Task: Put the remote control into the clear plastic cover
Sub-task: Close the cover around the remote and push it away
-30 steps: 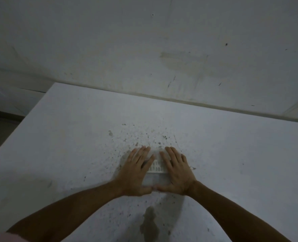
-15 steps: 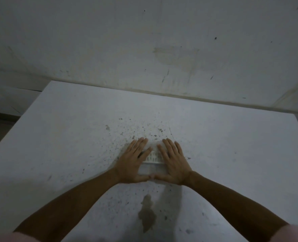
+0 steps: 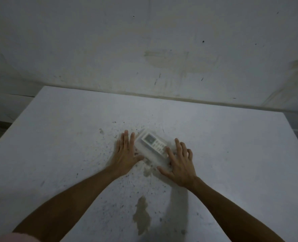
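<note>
Both flat, empty hands have parted, left hand (image 3: 125, 157) and right hand (image 3: 180, 163) flanking the light, slippery remote control (image 3: 153, 143); grip its long edges.

A white table (image 3: 57, 137) filled the lower frame, speckled with dark flecks (image 3: 109, 149) at its centre. A brownish stain (image 3: 142, 217) marked its lower middle. Behind it rose a scuffed white wall (image 3: 144, 41), with a pale patch (image 3: 167, 58).
</note>
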